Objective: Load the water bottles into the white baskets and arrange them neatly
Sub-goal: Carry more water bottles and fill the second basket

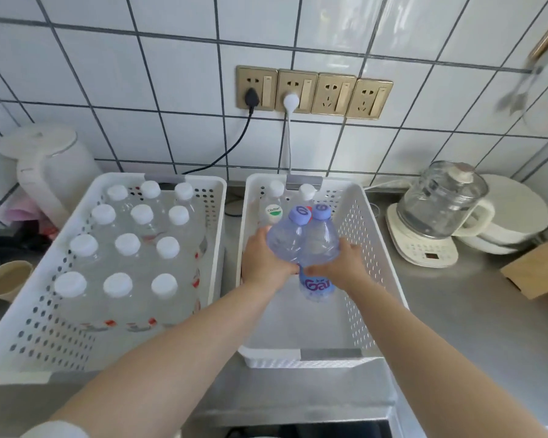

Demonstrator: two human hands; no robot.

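Note:
Two white perforated baskets stand side by side on the steel counter. The left basket (215, 216) is filled with several upright clear bottles with white caps (127, 244). The right basket (377, 248) holds a few bottles at its far end, one with a green and white cap (273, 211). Over the right basket's middle, my left hand (261, 260) grips a purple-tinted bottle with a purple cap (285, 238). Beside it, my right hand (345, 263) grips a second purple bottle (320, 245). The two bottles touch each other.
A white kettle (45, 165) stands behind the left basket, a paper cup (5, 279) at its left. A glass kettle on a cream base (431, 222), white bowls (516, 216) and a wooden block (538, 270) sit to the right. Plugs and cords hang from wall sockets (314, 91).

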